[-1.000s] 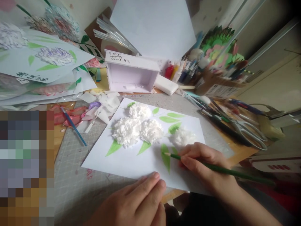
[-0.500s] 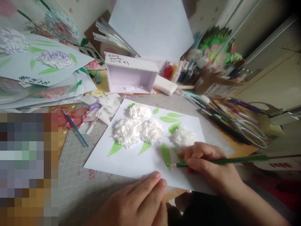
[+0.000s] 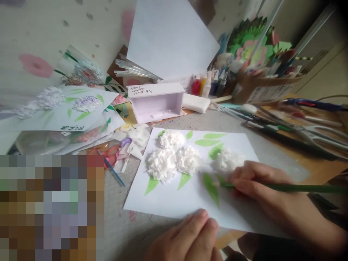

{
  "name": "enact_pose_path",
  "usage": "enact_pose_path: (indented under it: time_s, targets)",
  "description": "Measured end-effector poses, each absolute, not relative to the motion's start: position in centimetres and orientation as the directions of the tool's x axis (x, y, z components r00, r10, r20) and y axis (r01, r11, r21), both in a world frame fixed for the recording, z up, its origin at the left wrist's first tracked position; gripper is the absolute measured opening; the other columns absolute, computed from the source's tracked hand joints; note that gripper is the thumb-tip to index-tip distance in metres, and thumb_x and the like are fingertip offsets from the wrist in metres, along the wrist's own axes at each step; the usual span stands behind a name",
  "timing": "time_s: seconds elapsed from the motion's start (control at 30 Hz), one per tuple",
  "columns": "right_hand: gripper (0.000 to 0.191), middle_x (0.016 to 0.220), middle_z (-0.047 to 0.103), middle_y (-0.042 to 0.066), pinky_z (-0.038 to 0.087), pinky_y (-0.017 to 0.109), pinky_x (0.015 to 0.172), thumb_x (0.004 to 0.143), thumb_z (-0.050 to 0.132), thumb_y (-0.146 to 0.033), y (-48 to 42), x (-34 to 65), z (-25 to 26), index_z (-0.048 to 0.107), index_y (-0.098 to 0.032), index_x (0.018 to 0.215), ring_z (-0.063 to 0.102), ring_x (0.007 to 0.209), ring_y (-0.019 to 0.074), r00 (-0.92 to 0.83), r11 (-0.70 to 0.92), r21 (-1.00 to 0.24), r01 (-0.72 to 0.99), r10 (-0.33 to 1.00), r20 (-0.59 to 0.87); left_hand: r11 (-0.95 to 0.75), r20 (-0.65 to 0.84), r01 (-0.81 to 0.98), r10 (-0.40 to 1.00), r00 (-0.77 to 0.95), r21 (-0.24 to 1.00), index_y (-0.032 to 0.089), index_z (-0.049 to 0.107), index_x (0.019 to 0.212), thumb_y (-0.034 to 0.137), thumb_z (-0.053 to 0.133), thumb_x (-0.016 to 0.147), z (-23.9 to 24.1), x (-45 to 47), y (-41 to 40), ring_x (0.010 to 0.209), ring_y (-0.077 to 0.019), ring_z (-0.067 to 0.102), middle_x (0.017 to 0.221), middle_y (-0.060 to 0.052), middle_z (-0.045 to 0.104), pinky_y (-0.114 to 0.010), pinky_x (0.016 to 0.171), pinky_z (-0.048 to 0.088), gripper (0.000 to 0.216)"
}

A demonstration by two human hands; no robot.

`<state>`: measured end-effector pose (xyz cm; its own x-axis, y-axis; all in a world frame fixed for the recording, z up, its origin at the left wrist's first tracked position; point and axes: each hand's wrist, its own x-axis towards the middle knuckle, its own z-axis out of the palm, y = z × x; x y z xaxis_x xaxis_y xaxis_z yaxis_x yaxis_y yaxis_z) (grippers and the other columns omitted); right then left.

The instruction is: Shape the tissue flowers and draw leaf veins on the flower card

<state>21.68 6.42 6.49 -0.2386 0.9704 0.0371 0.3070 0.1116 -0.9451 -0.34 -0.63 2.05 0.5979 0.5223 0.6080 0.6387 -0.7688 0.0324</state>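
Note:
A white sheet (image 3: pixel 168 197) lies on the grey cutting mat (image 3: pixel 122 224), with several white tissue-paper flowers (image 3: pixel 174 159) glued on and painted green leaves around them. My right hand (image 3: pixel 258 185) grips a green-handled paintbrush (image 3: pixel 293 188); its tip rests on a green leaf (image 3: pixel 211 184) near the sheet's lower middle. My left hand (image 3: pixel 187 237) presses its fingertips on the sheet's near edge, holding nothing.
A small white open box (image 3: pixel 157 103) stands behind the sheet. Finished flower pictures (image 3: pixel 70 108) are piled at the left. Paper scraps and a blue brush (image 3: pixel 114 173) lie left of the sheet. Scissors (image 3: pixel 320 136), pens and a basket of supplies (image 3: pixel 261 90) crowd the right.
The view has swung, shifting everything to the right and tilting up. My right hand has drawn the brush tip across the leaf; the left hand stays on the sheet's edge.

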Motion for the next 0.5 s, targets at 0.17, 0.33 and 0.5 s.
enact_pose_path:
  time_s: [0.17, 0.33, 0.5]
  targets:
    - [0.024, 0.060, 0.063, 0.002, 0.044, 0.024, 0.049, 0.077, 0.062, -0.027, 6.4, 21.5, 6.3, 0.056, -0.021, 0.055, 0.056, 0.054, 0.0145, -0.224, 0.115, -0.950, 0.291, 0.973, 0.050, -0.754, 0.663, 0.657, 0.480, 0.574, -0.023, 0.021, 0.065, 0.085, 0.019, 0.052, 0.083, 1.4, 0.7, -0.1, 0.086, -0.0129, 0.068, 0.096, -0.001, 0.070, -0.019, 0.085, 0.052, 0.013]
    - [0.021, 0.058, 0.061, 0.001, 0.046, 0.025, 0.054, 0.076, 0.061, -0.024, 6.2, 21.5, 6.2, 0.056, -0.021, 0.055, 0.058, 0.060, 0.0158, -0.189, 0.146, -0.925, 0.351, 0.979, 0.083, -0.807, 0.652, 0.589, 0.425, 0.628, -0.042, 0.020, 0.064, 0.088, 0.018, 0.040, 0.088, 2.1, 0.6, -0.2, 0.097, -0.0169, 0.065, 0.106, -0.004, 0.067, -0.025, 0.088, 0.053, 0.024]
    - [0.021, 0.060, 0.061, 0.001, 0.045, 0.025, 0.055, 0.077, 0.061, -0.022, 6.1, 21.7, 6.3, 0.056, -0.021, 0.057, 0.057, 0.060, 0.0154, -0.167, 0.113, -0.932, 0.346, 0.984, 0.057, -0.851, 0.471, 0.525, 0.461, 0.752, -0.006, 0.020, 0.063, 0.092, 0.016, 0.044, 0.086, 3.9, -0.9, -0.2, 0.106, -0.0190, 0.061, 0.114, -0.003, 0.064, -0.028, 0.091, 0.052, 0.020]
